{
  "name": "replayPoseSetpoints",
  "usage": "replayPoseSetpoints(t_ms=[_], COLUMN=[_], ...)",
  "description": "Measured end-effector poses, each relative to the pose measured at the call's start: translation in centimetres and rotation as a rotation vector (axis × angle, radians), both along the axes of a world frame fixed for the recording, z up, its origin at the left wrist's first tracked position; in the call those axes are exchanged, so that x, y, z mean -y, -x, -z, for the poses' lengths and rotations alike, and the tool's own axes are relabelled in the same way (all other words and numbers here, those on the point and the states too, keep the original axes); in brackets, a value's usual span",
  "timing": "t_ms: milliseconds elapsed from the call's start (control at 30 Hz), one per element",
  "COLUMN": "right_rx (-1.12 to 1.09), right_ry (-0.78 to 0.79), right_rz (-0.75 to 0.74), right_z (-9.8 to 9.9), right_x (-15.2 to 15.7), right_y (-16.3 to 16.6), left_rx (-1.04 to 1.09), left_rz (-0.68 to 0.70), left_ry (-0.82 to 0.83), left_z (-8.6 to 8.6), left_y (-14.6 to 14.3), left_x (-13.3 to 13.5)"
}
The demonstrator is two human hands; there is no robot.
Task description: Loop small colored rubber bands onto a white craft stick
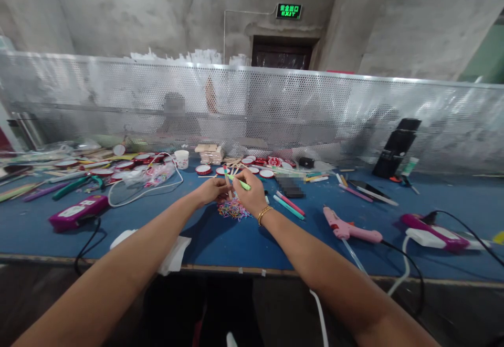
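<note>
Head view, both arms reaching forward over the blue tabletop [236,244].

Student: What do the two hands hold?

Tutor: The left hand [210,190] is closed in a pinch on a few thin sticks [227,177], which stand nearly upright between its fingertips. The right hand [253,196], with a bracelet [264,213] at the wrist, pinches a green pen [241,182] and lays it slantwise against those sticks. The hands meet, fingertips touching, above the middle of the tabletop.

Student: What lies about them?

Tutor: A pile of coloured bands [233,210] sits directly beneath the hands. Round badges [203,169] are scattered just behind, before the perforated screen [315,111]. A pink glue gun [348,229] rests well to the right, untouched.

Student: Which step does this appear to be?

Tutor: Judging by the grip, pen and sticks are being gathered and lined up as one bundle. Whether a band is already around them cannot be told, as the fingers hide that spot.

Student: What does the handling demand?

Tutor: A firm left pinch, so the thin pieces stay aligned should the right hand let go.
</note>
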State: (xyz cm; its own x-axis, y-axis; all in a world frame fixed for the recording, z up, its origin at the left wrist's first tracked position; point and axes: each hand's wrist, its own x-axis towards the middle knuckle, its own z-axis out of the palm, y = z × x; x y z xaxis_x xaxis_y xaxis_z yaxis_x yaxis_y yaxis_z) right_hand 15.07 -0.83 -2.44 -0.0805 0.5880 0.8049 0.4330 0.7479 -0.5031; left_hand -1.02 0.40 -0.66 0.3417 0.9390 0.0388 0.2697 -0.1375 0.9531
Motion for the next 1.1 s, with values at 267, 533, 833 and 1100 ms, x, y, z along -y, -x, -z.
replayPoseSetpoints(t_ms=[267,533,833,1100], right_rx=[0.01,0.022,0.026,0.021], right_ry=[-0.005,-0.003,-0.008,-0.024], right_rz=[0.022,0.023,0.026,0.003], right_z=[-0.05,-0.24,-0.31,-0.27], right_x=[-0.13,-0.18,-0.14,-0.22], right_y=[0.03,-0.03,-0.08,0.08], left_rx=[0.003,0.009,-0.003,0.01], left_rz=[0.011,0.001,0.003,0.003], left_ry=[-0.008,0.01,-0.002,0.022], left_z=[-0.1,-0.74,-0.68,-0.83], left_y=[0.07,-0.23,-0.19,-0.2], left_x=[-0.15,0.24,0.15,0.1])
